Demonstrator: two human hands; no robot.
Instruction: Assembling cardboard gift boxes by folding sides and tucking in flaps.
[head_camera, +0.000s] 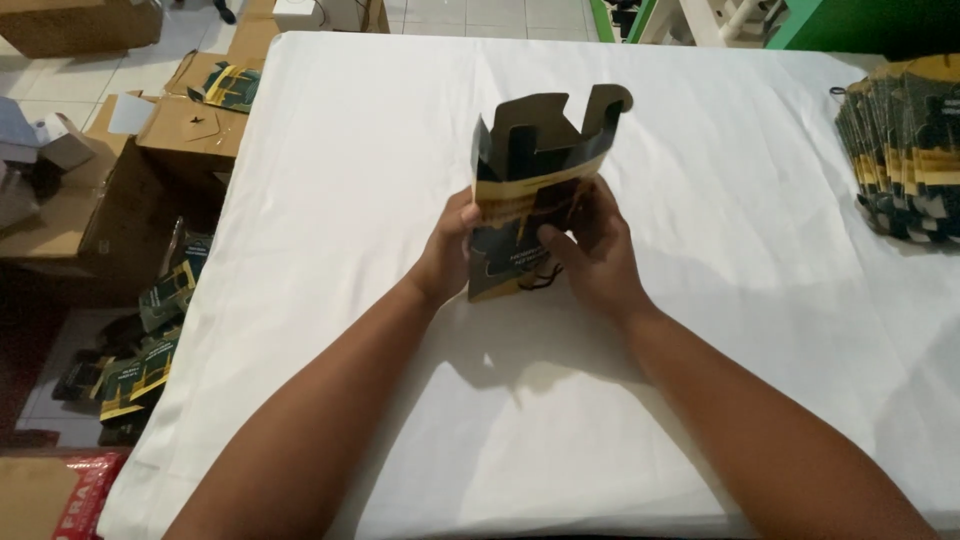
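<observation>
A small dark green and yellow cardboard box (530, 165) stands half-formed near the middle of the white-covered table (360, 150), its top flaps open and pointing away from me. My left hand (447, 250) grips its left side and my right hand (590, 245) grips its right side and front, thumb pressed on the printed panel. A thin dark cord hangs under the box by my right hand.
A stack of flat boxes of the same kind (905, 145) lies at the table's right edge. Brown cartons (130, 170) and several loose folded boxes (140, 365) sit on the floor to the left. A green frame (800, 25) stands beyond the far right corner.
</observation>
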